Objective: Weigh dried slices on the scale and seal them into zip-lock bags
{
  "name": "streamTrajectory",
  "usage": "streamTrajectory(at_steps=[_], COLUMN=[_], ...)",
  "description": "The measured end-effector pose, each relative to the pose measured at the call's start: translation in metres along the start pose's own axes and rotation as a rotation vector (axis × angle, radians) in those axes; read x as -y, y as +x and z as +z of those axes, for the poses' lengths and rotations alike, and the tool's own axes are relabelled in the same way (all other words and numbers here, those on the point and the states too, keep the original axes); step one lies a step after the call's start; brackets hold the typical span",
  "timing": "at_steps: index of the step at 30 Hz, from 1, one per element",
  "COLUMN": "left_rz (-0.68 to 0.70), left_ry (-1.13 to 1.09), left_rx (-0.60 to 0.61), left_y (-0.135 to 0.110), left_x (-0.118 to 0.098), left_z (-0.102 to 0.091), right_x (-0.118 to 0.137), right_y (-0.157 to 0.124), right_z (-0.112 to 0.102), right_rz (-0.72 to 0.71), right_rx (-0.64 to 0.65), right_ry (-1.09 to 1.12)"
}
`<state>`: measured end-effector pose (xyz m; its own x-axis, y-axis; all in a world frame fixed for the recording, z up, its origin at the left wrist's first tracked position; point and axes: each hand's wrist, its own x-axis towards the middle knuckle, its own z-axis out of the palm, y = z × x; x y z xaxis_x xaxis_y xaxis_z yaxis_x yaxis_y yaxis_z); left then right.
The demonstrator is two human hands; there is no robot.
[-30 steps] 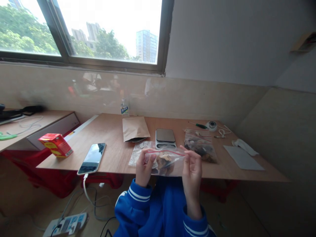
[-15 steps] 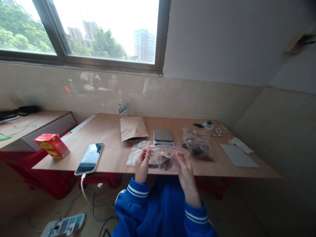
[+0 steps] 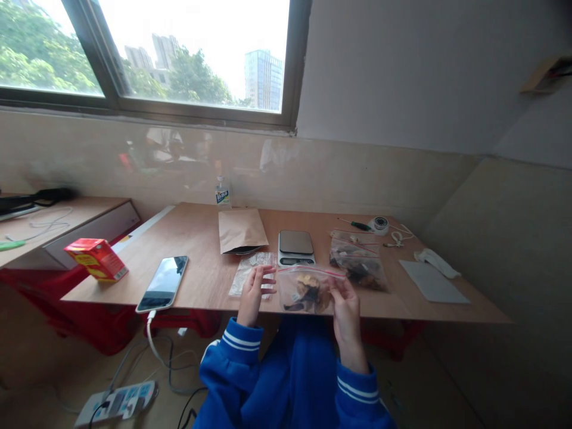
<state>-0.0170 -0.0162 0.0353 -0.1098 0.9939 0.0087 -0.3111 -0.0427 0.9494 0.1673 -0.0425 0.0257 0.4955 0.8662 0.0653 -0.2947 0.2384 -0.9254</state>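
Observation:
A clear zip-lock bag (image 3: 308, 292) with a red seal line hangs above the table's front edge; brown and dark dried pieces lie in it. My right hand (image 3: 347, 307) pinches its right side near the top. Just left of the bag, my left hand (image 3: 254, 293) is apart from it, fingers spread and holding nothing. Behind the bag stands a small kitchen scale (image 3: 295, 243) with a bare plate. Flat clear plastic bags (image 3: 241, 277) lie beyond my left hand. More filled zip-lock bags (image 3: 360, 268) lie overlapped to the right of the scale.
A brown paper pouch (image 3: 241, 229) and a bottle (image 3: 222, 193) stand toward the back. At left are a phone (image 3: 163, 283) on a cable and a red box (image 3: 97, 260). A screwdriver (image 3: 360, 226), a white roll (image 3: 379, 224) and white paper (image 3: 431, 280) lie at right.
My left hand has let go of the bag's left side and moved slightly left, its fingers opening. My right hand has shifted right with the bag.

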Motion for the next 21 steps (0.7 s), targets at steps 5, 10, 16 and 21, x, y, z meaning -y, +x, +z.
streamTrajectory(at_steps=[5,10,16,21], left_rz=[0.037,0.149,0.184,0.198], left_ry=[0.108,0.202,0.307,0.377], left_rx=[0.104,0.109,0.01,-0.067], left_y=[0.001,0.0,-0.003,-0.004], left_x=[0.006,0.007,0.011,0.017], left_z=[0.003,-0.001,0.001,0.003], right_x=[0.0,-0.01,-0.02,-0.017], right_y=[0.002,0.012,0.014,0.011], right_z=[-0.003,-0.026,-0.032,-0.028], right_rz=[-0.032,0.018,0.017,-0.036], right_rx=[0.065,0.2,0.299,0.347], right_ry=[-0.063,-0.293,-0.378,-0.436])
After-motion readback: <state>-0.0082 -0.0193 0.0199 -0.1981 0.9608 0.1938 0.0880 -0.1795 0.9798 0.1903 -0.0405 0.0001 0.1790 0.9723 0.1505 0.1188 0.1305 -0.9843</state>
